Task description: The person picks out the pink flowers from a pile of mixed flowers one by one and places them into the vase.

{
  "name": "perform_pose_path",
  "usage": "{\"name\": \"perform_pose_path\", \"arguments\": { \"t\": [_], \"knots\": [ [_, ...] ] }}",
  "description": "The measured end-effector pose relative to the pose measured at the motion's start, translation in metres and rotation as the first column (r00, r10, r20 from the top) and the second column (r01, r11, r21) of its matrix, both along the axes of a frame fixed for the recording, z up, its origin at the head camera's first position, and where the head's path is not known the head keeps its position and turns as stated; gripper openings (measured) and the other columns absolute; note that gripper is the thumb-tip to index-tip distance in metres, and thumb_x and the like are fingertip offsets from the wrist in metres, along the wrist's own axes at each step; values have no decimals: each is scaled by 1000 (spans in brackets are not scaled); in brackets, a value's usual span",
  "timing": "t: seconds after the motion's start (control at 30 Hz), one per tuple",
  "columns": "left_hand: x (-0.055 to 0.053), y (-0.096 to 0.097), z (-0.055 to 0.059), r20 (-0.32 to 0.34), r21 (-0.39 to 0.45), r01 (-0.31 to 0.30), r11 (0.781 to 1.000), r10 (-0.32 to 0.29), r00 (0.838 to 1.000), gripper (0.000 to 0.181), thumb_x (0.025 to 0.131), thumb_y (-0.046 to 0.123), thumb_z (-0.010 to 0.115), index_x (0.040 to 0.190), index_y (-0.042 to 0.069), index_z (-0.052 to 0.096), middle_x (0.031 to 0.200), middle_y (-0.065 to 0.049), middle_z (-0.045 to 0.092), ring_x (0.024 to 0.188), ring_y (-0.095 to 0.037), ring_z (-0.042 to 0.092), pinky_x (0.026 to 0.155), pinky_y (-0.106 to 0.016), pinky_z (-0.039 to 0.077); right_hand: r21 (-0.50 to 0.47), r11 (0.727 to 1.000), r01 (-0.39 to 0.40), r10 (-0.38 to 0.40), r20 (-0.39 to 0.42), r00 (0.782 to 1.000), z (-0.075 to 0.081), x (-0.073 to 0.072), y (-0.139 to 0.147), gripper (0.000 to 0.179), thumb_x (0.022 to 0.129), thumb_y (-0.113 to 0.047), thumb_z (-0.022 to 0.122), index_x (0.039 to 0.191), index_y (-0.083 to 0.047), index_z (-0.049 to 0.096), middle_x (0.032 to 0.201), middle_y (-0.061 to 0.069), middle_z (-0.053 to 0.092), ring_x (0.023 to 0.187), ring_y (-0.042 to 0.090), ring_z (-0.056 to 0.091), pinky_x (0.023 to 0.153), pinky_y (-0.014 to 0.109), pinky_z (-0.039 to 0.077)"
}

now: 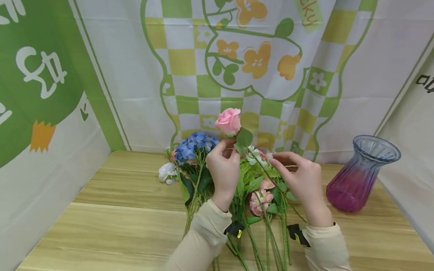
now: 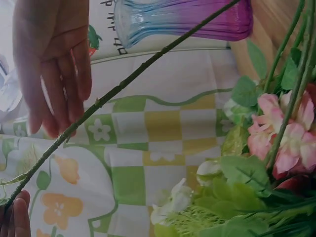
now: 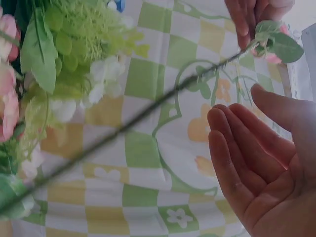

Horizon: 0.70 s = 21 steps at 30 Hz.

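In the head view a pink rose [image 1: 228,122] stands up at the middle, with green leaves [image 1: 244,138] below its bloom. My left hand [image 1: 225,168] pinches its stem just under the bloom. The long rose stem [image 2: 133,75] slants across the left wrist view and down toward the table. My right hand [image 3: 261,168] is beside the stem, fingers relaxed and apart from it, with nothing in the grasp. Below the hands lie several cut flowers: a blue hydrangea [image 1: 193,147], a white flower [image 1: 167,173] and pink blossoms [image 1: 260,202], their stems pointing toward me.
A glass vase [image 1: 359,176], blue at the rim and purple-pink below, stands upright at the right of the wooden table [image 1: 125,230]. Printed cloth [image 1: 189,103] hangs behind and at both sides. Green foliage [image 2: 227,197] fills the middle of the bunch.
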<state>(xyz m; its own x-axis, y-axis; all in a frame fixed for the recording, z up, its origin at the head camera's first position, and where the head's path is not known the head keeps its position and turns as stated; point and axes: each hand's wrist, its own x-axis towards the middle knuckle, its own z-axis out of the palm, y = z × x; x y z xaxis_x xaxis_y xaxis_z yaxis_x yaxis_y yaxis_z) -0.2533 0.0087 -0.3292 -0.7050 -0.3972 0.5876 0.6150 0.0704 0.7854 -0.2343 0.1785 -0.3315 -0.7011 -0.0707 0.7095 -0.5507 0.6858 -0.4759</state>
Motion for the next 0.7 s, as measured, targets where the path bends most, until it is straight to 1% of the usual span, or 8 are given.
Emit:
{"name": "perform_pose_path", "arguments": {
  "t": [0.17,0.27,0.33,0.43,0.5,0.57,0.63,0.7],
  "knots": [
    [-1,4,-7,13,35,27,999,-28,1000,9,88,6,64,88,3,72,73,-17,70,57,-33,66,55,-38,57,7,997,-76,76,26,997,-3,0,-7,18,83,-21,74,98,-10,74,90,3,75,75,16,71,66,34,58],
    [0,5,-10,12,46,29,999,-30,999,9,88,2,63,89,0,72,73,-19,69,56,-36,65,56,-40,57,19,996,-90,89,47,995,-4,1,-9,19,84,-24,73,99,-13,75,93,1,74,74,13,70,66,32,57],
    [1,5,-10,16,33,15,999,-15,1000,10,88,-1,62,90,-1,71,73,-20,69,56,-36,64,55,-39,57,33,996,-87,85,52,995,-5,1,-11,21,83,-25,73,100,-13,74,93,1,75,74,13,71,65,32,57],
    [10,5,-5,15,2,-11,1000,11,1000,11,87,-4,60,89,-3,71,71,-21,69,54,-33,63,53,-35,56,46,996,-74,71,54,996,-7,1,-13,21,82,-24,74,100,-13,74,91,1,75,74,14,71,64,33,57],
    [16,4,0,15,-9,-27,1000,27,1000,11,86,-6,60,88,-5,70,70,-21,68,53,-32,63,52,-37,55,48,996,-77,74,57,996,-8,0,-14,20,81,-22,75,98,-11,75,90,2,75,73,16,71,64,35,57],
    [23,4,5,3,-4,-27,1000,27,1000,10,86,-7,60,87,-6,70,70,-22,68,52,-32,63,53,-38,55,44,995,-84,81,62,995,-9,-1,-14,18,81,-21,75,96,-10,75,89,3,75,73,16,71,64,36,57],
    [25,3,6,-1,1,-30,1000,30,1000,10,85,-7,60,86,-6,70,69,-23,68,52,-32,63,52,-38,55,45,995,-90,87,62,994,-9,-1,-15,16,81,-19,75,94,-9,76,88,4,74,72,17,71,64,35,57],
    [25,3,6,-5,0,-37,999,37,999,10,85,-7,60,86,-6,70,69,-23,68,51,-28,62,51,-32,54,51,994,-92,89,56,994,-10,-2,-16,15,81,-18,75,92,-9,76,87,4,74,71,17,71,63,34,57]
  ]
}}
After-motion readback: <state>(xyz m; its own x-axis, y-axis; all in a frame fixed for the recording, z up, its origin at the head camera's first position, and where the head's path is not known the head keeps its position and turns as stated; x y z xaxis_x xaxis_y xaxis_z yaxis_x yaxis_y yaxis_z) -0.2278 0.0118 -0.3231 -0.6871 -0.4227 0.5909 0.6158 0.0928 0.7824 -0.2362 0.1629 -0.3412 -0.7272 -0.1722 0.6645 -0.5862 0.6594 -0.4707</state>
